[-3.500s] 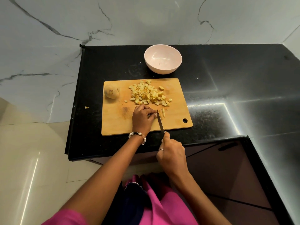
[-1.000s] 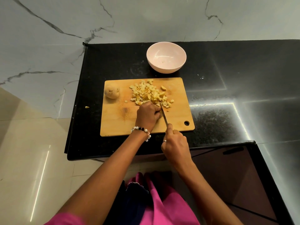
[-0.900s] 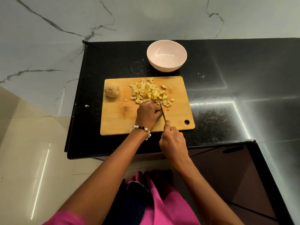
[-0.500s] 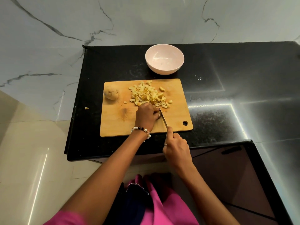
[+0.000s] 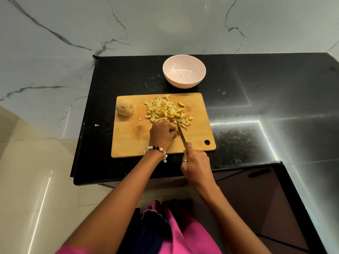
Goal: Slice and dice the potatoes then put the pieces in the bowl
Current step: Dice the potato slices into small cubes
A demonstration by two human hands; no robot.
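Note:
A wooden cutting board [image 5: 128, 142] lies on the black counter. A heap of diced potato pieces [image 5: 166, 111] covers its far middle. One whole potato [image 5: 124, 109] sits at the board's far left corner. My left hand [image 5: 161, 133] curls over a small potato piece just below the heap; the piece is mostly hidden under the fingers. My right hand [image 5: 195, 165] grips the handle of a knife [image 5: 181, 132], whose blade runs along my left fingertips with its tip at the heap's edge. The pale pink bowl [image 5: 184, 73] stands beyond the board with no pieces inside.
A stray potato bit [image 5: 96, 125] lies on the counter left of the board. The black counter [image 5: 256, 107] stretches far to the right; its left edge drops to a tiled floor. A marble wall rises behind the bowl.
The knife has kept chopping beside my left fingers, its blade shifting slightly forward and back. Both hands stay near the heap's lower edge; the view has shifted a little.

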